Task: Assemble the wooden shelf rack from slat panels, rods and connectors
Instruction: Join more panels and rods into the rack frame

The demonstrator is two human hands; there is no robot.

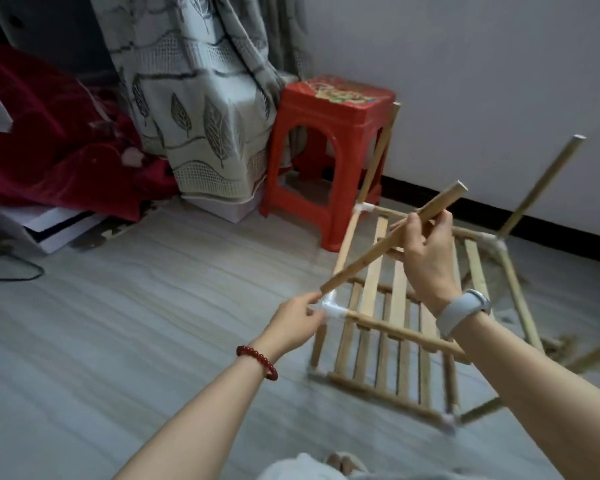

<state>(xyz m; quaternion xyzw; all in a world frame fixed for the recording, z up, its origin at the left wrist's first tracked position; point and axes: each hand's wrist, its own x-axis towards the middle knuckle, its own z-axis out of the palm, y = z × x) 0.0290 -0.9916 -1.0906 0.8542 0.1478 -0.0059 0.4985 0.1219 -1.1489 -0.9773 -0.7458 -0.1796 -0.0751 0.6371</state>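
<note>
A partly built wooden rack (392,344) stands on the floor, with two slat panels joined by rods and white connectors. My left hand (300,322) pinches the white corner connector (331,306) at the near left of the upper panel. My right hand (425,252) grips a wooden rod (368,256) whose lower end sits at that connector and whose top slants up to the right. Two more rods rise from the far corners: one at the back left (381,150), one at the back right (544,185), the latter from a white connector (496,242).
A red plastic stool (326,147) stands just behind the rack against the white wall. A patterned curtain (201,98) hangs to its left, with a red blanket (59,147) and white boards (59,226) beyond. Grey floor lies open on the left.
</note>
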